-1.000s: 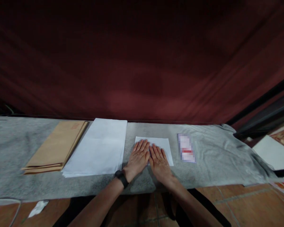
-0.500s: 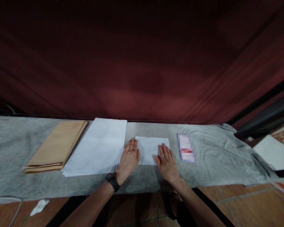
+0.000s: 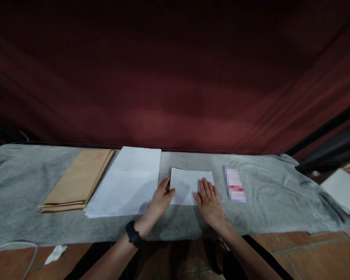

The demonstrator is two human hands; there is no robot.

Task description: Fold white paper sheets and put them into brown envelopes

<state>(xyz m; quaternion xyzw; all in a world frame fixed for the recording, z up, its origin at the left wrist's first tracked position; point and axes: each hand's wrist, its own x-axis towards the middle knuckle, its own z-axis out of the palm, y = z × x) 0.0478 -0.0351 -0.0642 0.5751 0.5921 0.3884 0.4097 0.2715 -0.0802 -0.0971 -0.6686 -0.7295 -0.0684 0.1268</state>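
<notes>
A white sheet of paper [image 3: 186,184], seemingly folded to a smaller size, lies flat in front of me. My right hand [image 3: 209,200] rests on its right side, palm down with the fingers stretched out. At the left edge of that sheet is my left hand [image 3: 161,197]. Its fingers curve beside the edge, and its thumb tip overlaps the paper, with a gap between thumb and fingers. A stack of larger white paper [image 3: 128,179] lies just left of this hand. A dark watch [image 3: 135,234] is on my left wrist.
Brown envelopes [image 3: 78,177] lie stacked left of the white paper. A blurred pinkish bundle with a red band [image 3: 235,184] lies to the right. Everything sits on a grey cloth [image 3: 280,190] before a dark red curtain [image 3: 175,97]. A crumpled white scrap [image 3: 56,253] is on the tiled floor.
My left hand has gone from lying flat to curled fingers at the sheet's left edge. The right hand stays flat on the sheet. The whole view has shifted slightly.
</notes>
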